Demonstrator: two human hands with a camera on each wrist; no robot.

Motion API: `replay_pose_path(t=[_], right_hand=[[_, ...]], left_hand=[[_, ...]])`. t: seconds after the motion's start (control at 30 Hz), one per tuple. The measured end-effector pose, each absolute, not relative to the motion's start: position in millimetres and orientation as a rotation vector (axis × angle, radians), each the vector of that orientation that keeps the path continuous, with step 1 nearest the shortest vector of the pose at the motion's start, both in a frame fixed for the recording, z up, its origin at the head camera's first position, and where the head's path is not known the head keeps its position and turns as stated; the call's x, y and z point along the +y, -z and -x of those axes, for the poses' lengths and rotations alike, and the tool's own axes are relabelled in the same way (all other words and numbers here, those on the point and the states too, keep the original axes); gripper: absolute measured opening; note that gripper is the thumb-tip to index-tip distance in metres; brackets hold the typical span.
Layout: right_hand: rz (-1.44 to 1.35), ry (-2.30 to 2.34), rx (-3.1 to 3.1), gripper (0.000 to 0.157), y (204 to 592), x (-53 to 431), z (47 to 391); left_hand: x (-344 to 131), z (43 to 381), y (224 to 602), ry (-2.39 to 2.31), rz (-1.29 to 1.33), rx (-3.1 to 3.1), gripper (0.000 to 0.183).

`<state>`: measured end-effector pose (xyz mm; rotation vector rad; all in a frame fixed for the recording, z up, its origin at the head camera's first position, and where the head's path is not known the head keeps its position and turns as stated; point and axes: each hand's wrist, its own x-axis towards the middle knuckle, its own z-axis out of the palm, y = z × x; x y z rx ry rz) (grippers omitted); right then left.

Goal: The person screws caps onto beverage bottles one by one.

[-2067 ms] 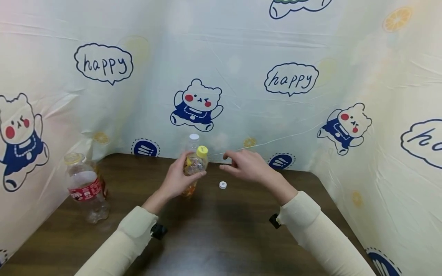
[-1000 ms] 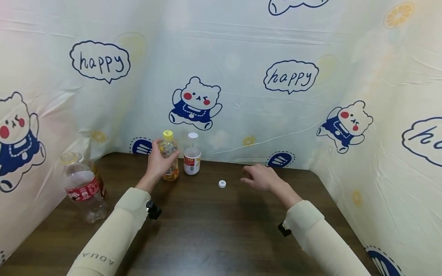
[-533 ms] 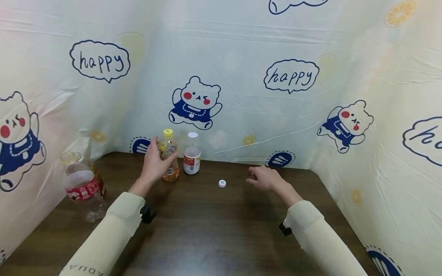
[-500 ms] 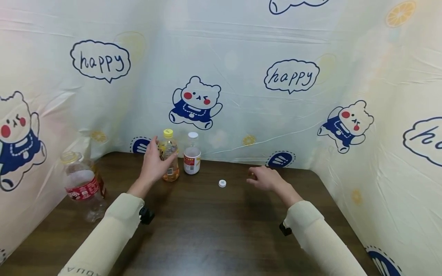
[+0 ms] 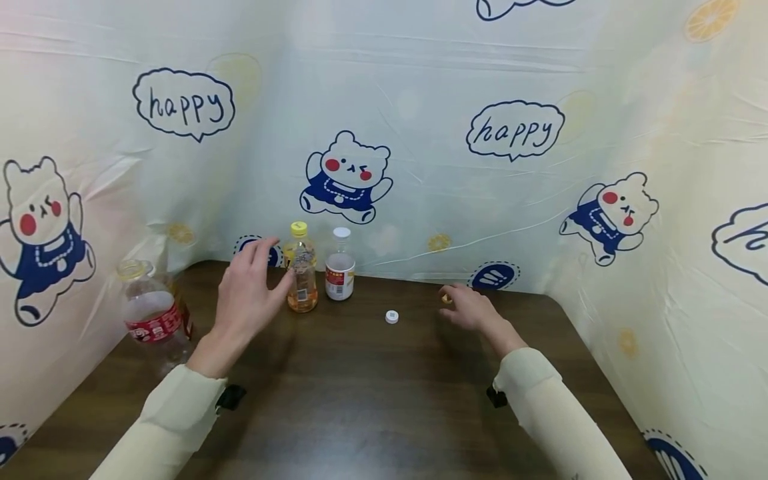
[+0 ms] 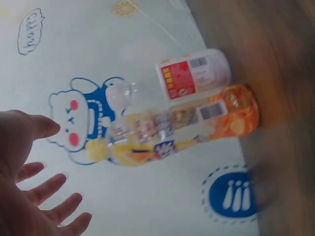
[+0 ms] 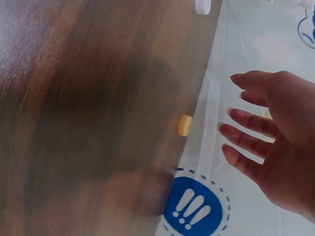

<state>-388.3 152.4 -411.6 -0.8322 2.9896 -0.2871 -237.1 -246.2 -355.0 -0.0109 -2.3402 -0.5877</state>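
My left hand (image 5: 246, 293), fingers spread, is just left of an upright bottle of orange drink (image 5: 303, 283) with a yellow cap. In the left wrist view a gap shows between the fingers and that drink bottle (image 6: 172, 130). Right beside it stands a white-capped bottle (image 5: 340, 277) with a red and white label. My right hand (image 5: 471, 310) hovers near the table's back edge, fingers loosely bent and holding nothing. Close to its fingertips a small orange cap (image 7: 185, 126) lies on the table. A white cap (image 5: 392, 317) lies farther left.
At the left, an uncapped clear bottle (image 5: 153, 327) with a red label stands in front of another, brownish bottle (image 5: 183, 307). A printed curtain (image 5: 414, 167) rises along the dark wooden table's (image 5: 360, 400) back and sides.
The left hand carried the yellow-capped bottle left, stood it beside the white-capped one, let go and drew back leftward. The right hand shifted right and lower, and the orange cap has come into view.
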Motion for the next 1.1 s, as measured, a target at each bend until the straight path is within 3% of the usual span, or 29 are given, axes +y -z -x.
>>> replay_pose_path(t=[0.23,0.4,0.8,0.97,1.1], right_hand=[[0.798,0.281,3.036,0.041,424,159,402],[0.723,0.281,3.053,0.042,427,171,408],[0.727,0.292,3.032,0.049,432,171,419],[0.724,0.292,3.034,0.054,432,163,422],[0.716,0.286,3.013,0.061,433,156,425]], left_hand=[[-255,194,342,0.29,0.126,-2.134,0.057],[-265,176,326,0.34,0.103,-2.024,0.07],[-317,162,352,0.862,-0.394,-1.98,0.111],[-334,166,367,1.099,-0.585,-1.941,0.106],[-344,165,378,1.153,-0.711,-1.923,0.086]])
